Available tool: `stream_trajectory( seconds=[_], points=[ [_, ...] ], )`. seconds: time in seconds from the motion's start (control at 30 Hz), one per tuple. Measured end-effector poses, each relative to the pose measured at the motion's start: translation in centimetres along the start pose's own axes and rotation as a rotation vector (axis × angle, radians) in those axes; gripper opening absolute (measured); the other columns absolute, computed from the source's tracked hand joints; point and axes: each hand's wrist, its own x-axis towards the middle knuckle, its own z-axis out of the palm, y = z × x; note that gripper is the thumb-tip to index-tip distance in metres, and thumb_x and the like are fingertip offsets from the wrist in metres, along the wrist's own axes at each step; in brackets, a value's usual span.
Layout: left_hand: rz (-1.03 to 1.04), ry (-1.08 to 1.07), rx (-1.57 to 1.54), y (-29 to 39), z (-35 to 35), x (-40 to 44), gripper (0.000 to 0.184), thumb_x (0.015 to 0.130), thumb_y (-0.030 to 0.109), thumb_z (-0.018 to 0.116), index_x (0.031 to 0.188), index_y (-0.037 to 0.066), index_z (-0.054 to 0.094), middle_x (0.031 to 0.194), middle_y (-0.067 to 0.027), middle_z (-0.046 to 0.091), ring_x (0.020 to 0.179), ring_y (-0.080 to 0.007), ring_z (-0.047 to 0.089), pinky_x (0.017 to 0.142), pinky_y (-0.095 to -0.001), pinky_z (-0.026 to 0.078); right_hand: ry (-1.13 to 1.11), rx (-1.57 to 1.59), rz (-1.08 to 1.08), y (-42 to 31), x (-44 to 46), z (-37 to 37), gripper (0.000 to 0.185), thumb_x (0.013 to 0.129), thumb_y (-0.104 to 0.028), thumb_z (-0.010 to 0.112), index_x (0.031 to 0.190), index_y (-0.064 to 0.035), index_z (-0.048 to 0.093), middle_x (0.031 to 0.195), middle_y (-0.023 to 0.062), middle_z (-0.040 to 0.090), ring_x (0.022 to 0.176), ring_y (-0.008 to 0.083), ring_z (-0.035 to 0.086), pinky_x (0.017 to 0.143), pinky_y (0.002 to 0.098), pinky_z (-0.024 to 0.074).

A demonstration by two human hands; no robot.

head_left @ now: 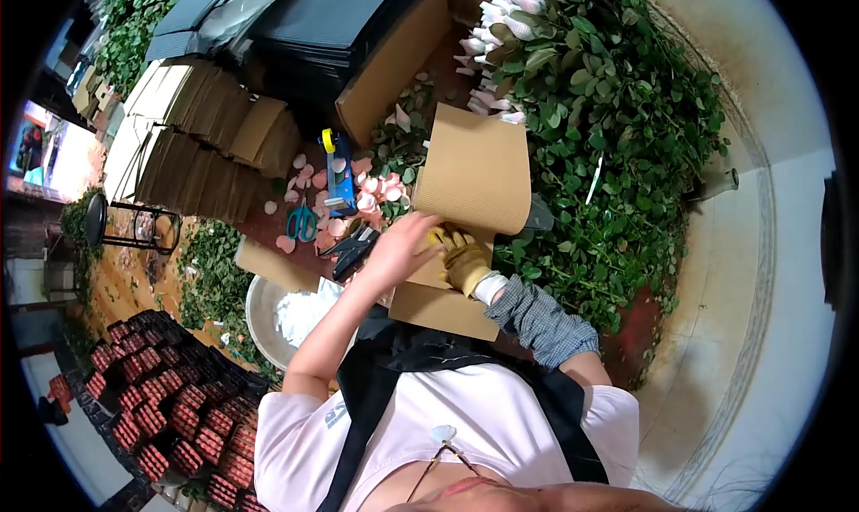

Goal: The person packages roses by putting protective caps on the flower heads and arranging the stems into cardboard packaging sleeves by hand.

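My bare left hand [404, 251] reaches over the brown cardboard, its fingers stretched out and apart near the lower edge of a curved corrugated sheet [474, 168]. My right hand [463, 263], in a yellowish work glove with a checked sleeve cover, lies on the cardboard just beside it, fingers spread. A flat cardboard piece [445, 311] sticks out below, close to my body. Beside my left wrist is a black stapler [351, 254]. Farther left lie blue scissors [302, 224] and a blue tape dispenser [340, 186] with a yellow roll. Pink petals [380, 190] are scattered around them.
Leafy rose stems [599, 154] with white-wrapped heads [514, 16] fill the right side. Stacks of folded cardboard [192, 145] and dark sheets [340, 20] stand at upper left. A round tub [259, 311] holds white material. Red-and-black bundles [170, 405] sit at lower left.
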Motion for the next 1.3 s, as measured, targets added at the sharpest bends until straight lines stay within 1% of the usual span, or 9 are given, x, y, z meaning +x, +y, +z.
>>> stream_trajectory(
  seconds=[0.1,0.23,0.43,0.63,0.77,1.03,1.1,1.23,1.3],
  points=[
    [0.399,0.204,0.380,1.1,1.8,4.0,0.041,0.080,0.029,0.074,0.113,0.007,0.063,0.105,-0.0125,0.064,0.100,-0.0286,0.063,0.086,-0.0391,0.052,0.165,0.107,0.037,0.0,-0.7,0.3,0.088,0.081,-0.042,0.065,0.152,-0.0055,0.028,0.157,0.0140,0.028,0.146,0.0322,0.024,0.115,0.0450,0.0261],
    [0.136,0.001,0.455,-3.8,7.4,5.9,0.025,0.076,0.032,0.073,0.075,0.010,0.062,0.072,-0.0031,0.063,0.072,-0.0228,0.066,0.064,-0.0371,0.052,0.004,-0.041,0.012,0.1,0.3,0.4,0.075,0.080,-0.046,0.065,0.142,-0.0063,0.047,0.151,0.0164,0.038,0.141,0.0352,0.031,0.113,0.0466,0.0286],
    [0.212,0.152,-0.178,-2.2,2.9,4.9,0.024,0.086,0.017,0.070,0.106,0.004,0.065,0.093,-0.0109,0.069,0.093,-0.0281,0.067,0.084,-0.0360,0.053,0.091,0.010,-0.029,0.2,-0.4,-0.3,0.082,0.078,-0.043,0.071,0.142,-0.0005,0.042,0.153,0.0206,0.034,0.144,0.0374,0.026,0.119,0.0450,0.0191],
    [-0.240,0.669,0.283,-9.1,-14.9,4.4,0.026,0.091,0.017,0.065,0.114,0.005,0.064,0.114,-0.0133,0.067,0.104,-0.0308,0.065,0.089,-0.0386,0.051,0.166,0.053,-0.093,0.2,-1.1,-1.6,0.087,0.078,-0.039,0.073,0.148,-0.0062,0.034,0.154,0.0201,0.033,0.142,0.0384,0.029,0.115,0.0446,0.0262],
    [-0.414,0.509,0.750,-21.0,-18.5,3.1,0.075,0.084,0.018,0.068,0.144,-0.008,0.032,0.145,-0.0266,0.042,0.134,-0.0375,0.043,0.110,-0.0417,0.038,0.187,0.084,-0.078,0.3,-1.3,-0.7,0.093,0.078,-0.040,0.073,0.152,-0.0076,0.025,0.149,0.0194,0.039,0.134,0.0382,0.039,0.111,0.0506,0.0285],
    [-0.397,0.550,1.165,-25.1,-16.1,1.8,0.030,0.085,0.006,0.055,0.114,0.004,0.063,0.106,-0.0118,0.060,0.102,-0.0314,0.058,0.088,-0.0422,0.049,0.191,0.016,-0.080,0.4,-1.3,-0.3,0.090,0.081,-0.046,0.068,0.151,-0.0070,0.028,0.153,0.0173,0.034,0.138,0.0346,0.037,0.114,0.0455,0.0267],
    [-0.464,0.465,1.130,-24.4,-17.3,1.8,0.026,0.084,0.007,0.056,0.108,0.008,0.067,0.105,-0.0102,0.060,0.099,-0.0299,0.059,0.082,-0.0416,0.051,0.227,0.138,-0.092,0.9,-0.8,1.0,0.090,0.078,-0.039,0.071,0.151,-0.0078,0.028,0.149,0.0183,0.039,0.134,0.0373,0.038,0.111,0.0499,0.0285],
    [-0.335,0.865,0.740,-14.3,-18.6,0.2,0.015,0.087,0.009,0.061,0.099,0.008,0.072,0.089,-0.0123,0.064,0.083,-0.0312,0.063,0.071,-0.0412,0.052,0.253,0.116,-0.108,0.8,-1.2,0.4,0.088,0.077,-0.036,0.071,0.150,-0.0068,0.030,0.146,0.0178,0.042,0.129,0.0364,0.043,0.107,0.0492,0.0329],
    [-0.558,0.456,0.148,-12.4,-17.4,-2.4,0.017,0.089,0.013,0.063,0.098,-0.001,0.067,0.085,-0.0137,0.068,0.073,-0.0245,0.067,0.064,-0.0328,0.051,0.349,0.178,-0.128,0.9,-1.3,1.1,0.086,0.076,-0.032,0.071,0.149,-0.0072,0.032,0.145,0.0177,0.043,0.129,0.0358,0.044,0.107,0.0470,0.0343]
  ],
)
